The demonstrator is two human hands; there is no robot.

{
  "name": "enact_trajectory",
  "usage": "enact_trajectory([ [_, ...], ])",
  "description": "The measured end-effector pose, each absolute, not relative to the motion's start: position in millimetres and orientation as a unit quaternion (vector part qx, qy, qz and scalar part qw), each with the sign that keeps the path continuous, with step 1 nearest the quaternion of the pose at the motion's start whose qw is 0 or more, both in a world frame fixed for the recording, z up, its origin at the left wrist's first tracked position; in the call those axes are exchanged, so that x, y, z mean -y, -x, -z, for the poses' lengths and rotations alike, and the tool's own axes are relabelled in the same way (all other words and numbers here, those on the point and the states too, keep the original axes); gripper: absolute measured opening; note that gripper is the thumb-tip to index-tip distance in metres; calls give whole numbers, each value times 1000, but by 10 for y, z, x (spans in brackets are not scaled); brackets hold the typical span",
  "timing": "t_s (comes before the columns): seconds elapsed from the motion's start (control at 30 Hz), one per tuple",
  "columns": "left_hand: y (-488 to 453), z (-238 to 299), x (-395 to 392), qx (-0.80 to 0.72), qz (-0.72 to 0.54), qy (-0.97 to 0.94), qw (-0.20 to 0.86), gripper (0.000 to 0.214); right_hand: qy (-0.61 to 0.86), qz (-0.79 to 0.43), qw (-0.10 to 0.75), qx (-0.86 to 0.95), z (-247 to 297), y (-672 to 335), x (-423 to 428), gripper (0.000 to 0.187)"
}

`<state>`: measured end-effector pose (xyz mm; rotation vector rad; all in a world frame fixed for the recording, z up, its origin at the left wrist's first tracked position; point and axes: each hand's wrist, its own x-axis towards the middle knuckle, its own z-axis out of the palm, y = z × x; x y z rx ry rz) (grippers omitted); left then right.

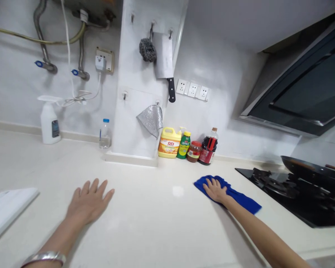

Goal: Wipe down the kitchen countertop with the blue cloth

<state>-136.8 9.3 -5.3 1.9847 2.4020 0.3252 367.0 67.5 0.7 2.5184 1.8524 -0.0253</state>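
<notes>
My right hand (pixel 215 190) lies flat on a blue cloth (pixel 240 197) spread on the white countertop (pixel 145 223), just left of the black gas hob. Its fingers are stretched out and press the cloth down. My left hand (pixel 89 203) rests palm down on the bare counter at the left, fingers spread, holding nothing. A silver bangle (pixel 46 257) sits on that wrist.
A yellow detergent jug (pixel 169 143), green bottle (pixel 183 145), red-lidded jar (pixel 194 151) and dark sauce bottle (pixel 209 147) stand against the back wall. A wok (pixel 312 172) sits on the hob (pixel 290 193). A spray bottle (pixel 49 121), small water bottle (pixel 104 134) and white board (pixel 8 210) are at left.
</notes>
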Motion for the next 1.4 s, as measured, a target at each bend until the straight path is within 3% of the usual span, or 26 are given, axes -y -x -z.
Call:
enact_trajectory([
  [0.23, 1370, 21, -101, -778, -61, -625, 9, 69, -742, 29, -19, -669, -85, -2462, -1526, 67],
  [0.4, 1345, -8, -69, -780, -37, -625, 12, 69, -679, 44, -34, -732, -142, -1669, -1641, 69],
  [0.6, 1371, 8, -84, -775, -53, -629, 6, 69, -597, 47, -33, -800, -162, -1289, -1112, 72],
  [0.83, 1329, -22, -26, -774, -76, -628, 7, 67, -325, 68, -52, -942, -208, -1215, -41, 70],
  [0.97, 1317, -57, 0, -769, -174, -615, 7, 60, -212, 104, -59, -970, -231, -1237, 147, 69],
  [1.13, 1326, -161, -59, -779, -258, -572, -15, 60, -241, 98, -53, -964, -227, -999, -271, 61],
  [1.4, 1137, -244, 1, -659, -287, -673, -176, 43, -281, 22, -42, -958, -173, -6, -1086, 61],
])
